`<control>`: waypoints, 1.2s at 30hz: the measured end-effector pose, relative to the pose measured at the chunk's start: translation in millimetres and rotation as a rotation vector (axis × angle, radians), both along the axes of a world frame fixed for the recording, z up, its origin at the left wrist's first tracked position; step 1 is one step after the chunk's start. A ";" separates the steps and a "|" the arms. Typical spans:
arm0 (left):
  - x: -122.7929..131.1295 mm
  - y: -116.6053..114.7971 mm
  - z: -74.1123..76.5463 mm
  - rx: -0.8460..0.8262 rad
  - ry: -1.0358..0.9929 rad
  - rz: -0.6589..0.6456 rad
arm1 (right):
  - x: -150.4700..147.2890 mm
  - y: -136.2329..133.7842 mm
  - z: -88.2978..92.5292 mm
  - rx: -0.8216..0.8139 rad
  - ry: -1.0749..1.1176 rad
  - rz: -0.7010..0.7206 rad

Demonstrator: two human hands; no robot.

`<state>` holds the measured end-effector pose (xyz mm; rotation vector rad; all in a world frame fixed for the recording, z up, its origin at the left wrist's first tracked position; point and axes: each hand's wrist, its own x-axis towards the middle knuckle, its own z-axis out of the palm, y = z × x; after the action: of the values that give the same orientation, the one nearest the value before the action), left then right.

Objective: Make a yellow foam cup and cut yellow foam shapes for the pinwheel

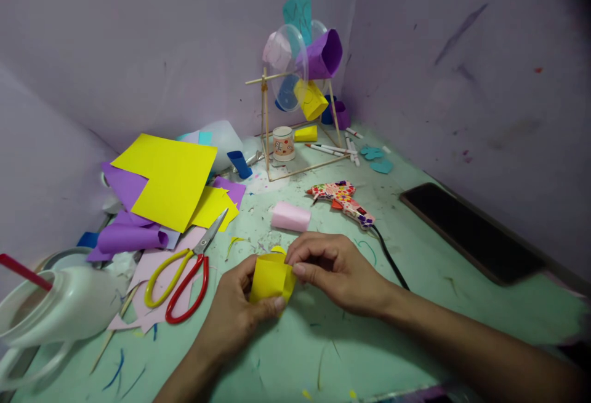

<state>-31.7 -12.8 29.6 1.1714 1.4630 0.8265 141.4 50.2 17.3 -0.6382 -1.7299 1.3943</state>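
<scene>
Both my hands meet low in the middle of the view over a pale green table (415, 304). My left hand (235, 314) is closed round a small curled piece of yellow paper (270, 278), thumb pressed on its lower right corner. My right hand (335, 271) pinches the same paper at its upper right edge. A rolled pink paper tube (290, 216) lies just beyond my fingers. Scissors (182, 277) with one yellow and one red handle rest to the left of my left hand.
A patterned glue gun (344, 199) with a black cord lies right of centre. A stick-frame wheel model (300, 77) with paper cups stands at the back. Coloured paper sheets (168, 178) pile at left, a white jug (55, 317) sits at far left, a dark phone (468, 231) at right.
</scene>
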 end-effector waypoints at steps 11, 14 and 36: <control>8.4 -1.9 0.4 0.021 0.114 0.101 | -9.1 -13.8 -3.8 0.026 -0.027 -0.087; 12.8 -3.8 0.6 0.059 0.193 0.061 | -10.3 -15.3 -6.8 0.067 -0.054 -0.135; 17.0 -5.3 -5.5 0.028 0.262 0.037 | -9.5 -12.6 -0.5 -0.144 0.000 -0.113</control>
<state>-14.7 -18.1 24.1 1.3146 1.6953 0.7408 131.8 37.6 16.8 -0.8025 -1.5783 1.4482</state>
